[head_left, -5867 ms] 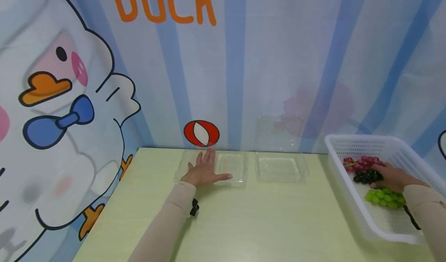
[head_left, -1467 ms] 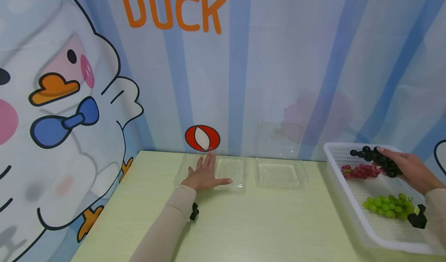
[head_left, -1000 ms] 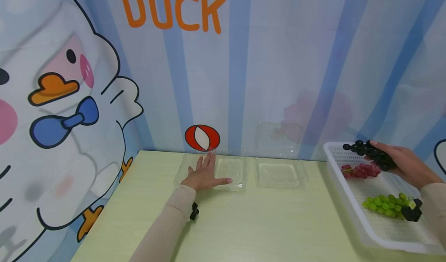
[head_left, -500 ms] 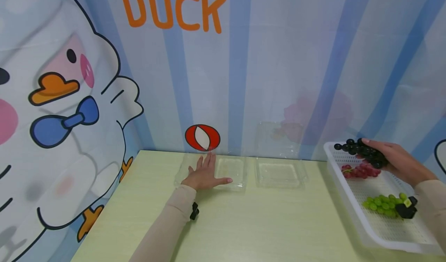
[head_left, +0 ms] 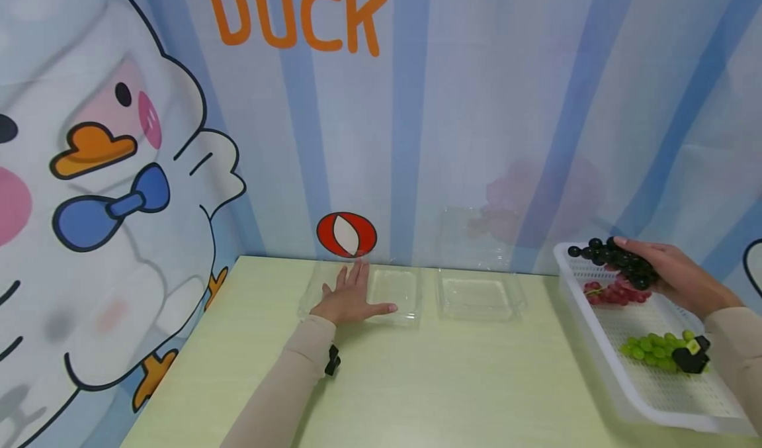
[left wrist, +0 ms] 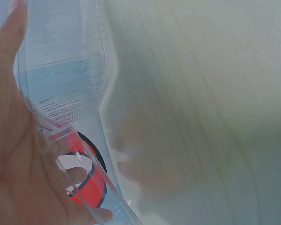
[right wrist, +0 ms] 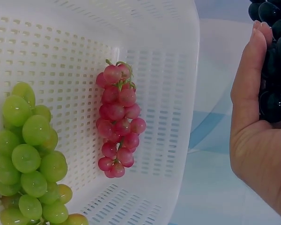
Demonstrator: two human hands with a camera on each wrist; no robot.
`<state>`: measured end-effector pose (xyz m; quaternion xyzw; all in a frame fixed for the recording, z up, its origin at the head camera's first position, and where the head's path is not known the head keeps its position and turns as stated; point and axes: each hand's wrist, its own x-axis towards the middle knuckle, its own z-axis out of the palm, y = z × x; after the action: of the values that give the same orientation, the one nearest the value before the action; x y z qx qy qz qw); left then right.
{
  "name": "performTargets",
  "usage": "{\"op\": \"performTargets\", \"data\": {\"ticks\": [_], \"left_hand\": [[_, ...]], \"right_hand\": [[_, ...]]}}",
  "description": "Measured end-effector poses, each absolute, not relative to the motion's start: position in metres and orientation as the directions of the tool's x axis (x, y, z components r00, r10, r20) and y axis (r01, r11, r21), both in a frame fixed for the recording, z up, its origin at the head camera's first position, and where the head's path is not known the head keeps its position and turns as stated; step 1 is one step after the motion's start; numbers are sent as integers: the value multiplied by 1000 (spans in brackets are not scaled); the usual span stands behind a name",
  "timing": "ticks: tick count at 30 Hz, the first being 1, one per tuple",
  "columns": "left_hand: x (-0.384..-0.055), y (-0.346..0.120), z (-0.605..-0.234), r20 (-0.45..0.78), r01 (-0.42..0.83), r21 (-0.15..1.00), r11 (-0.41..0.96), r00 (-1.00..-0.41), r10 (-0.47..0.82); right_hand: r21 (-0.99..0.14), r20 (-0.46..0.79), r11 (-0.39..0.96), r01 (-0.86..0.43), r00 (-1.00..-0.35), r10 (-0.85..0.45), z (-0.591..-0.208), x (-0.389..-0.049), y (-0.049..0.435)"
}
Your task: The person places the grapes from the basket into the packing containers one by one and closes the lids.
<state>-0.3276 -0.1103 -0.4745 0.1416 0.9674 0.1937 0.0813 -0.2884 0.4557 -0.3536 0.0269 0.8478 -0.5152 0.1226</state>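
Observation:
My right hand grips a bunch of black grapes above the far end of the white basket. In the right wrist view, the thumb lies along the black grapes, which run out of the frame. My left hand is spread, fingers straight, over the hinge area of an opened clear plastic clamshell box. The left wrist view shows my palm against the clear plastic edge. Inside the basket lie red grapes and green grapes, with a wrist camera overlapping the green ones in the head view.
A second clear clamshell box stands open to the right of the first, its lid raised against the printed curtain. The pale yellow table stretches in front of both boxes. The basket's raised rim bounds the right side.
My right hand has taken hold of the black grapes, lifted them from the basket floor, and drifted leftward with them over the far end. My left hand has stayed in place.

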Motion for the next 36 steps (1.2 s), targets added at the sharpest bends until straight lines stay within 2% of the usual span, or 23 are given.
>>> {"op": "performTargets", "data": {"ticks": [14,23,36], "left_hand": [[-327,-109,-472,-113,237,389,890,-947,301],[-336,-110,-481,-140,218,382,898,-947,290],[-333,-110,-479,-133,224,388,894,-946,295]], "right_hand": [[-882,-239,436,179,-967,-86,-355,-288,456],[-871,-229,465,158,-968,-100,-356,-288,456],[-856,-222,497,142,-969,-106,-356,-287,450]]}}
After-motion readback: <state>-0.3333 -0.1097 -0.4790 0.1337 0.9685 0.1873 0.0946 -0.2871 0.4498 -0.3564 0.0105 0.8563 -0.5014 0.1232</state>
